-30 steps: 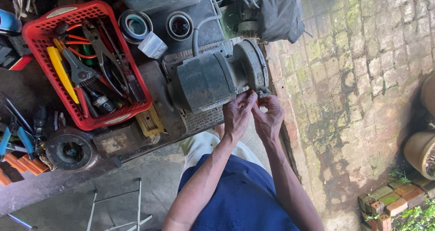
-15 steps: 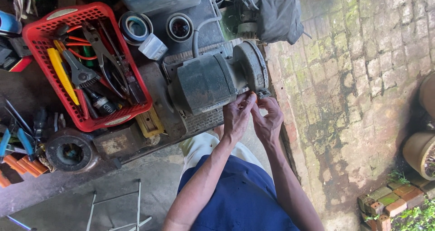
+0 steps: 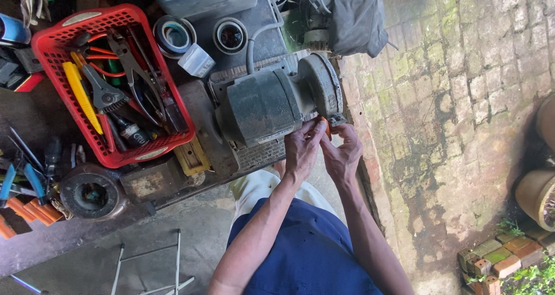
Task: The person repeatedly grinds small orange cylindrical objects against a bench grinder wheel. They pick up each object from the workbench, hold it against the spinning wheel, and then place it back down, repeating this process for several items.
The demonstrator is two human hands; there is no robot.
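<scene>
Two hands — left (image 3: 300, 150), right (image 3: 342, 156) — one motor (image 3: 272, 101).

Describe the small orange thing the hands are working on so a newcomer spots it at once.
Find the big grey motor right of the red basket. At its lower right end, both hands meet; the orange piece sits between their fingertips, the only bright thing there.

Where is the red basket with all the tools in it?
In the head view, the red basket sits at the upper left on the cluttered workbench, left of the grey motor that both hands work beside, with two tape rolls just past its right corner.
</scene>
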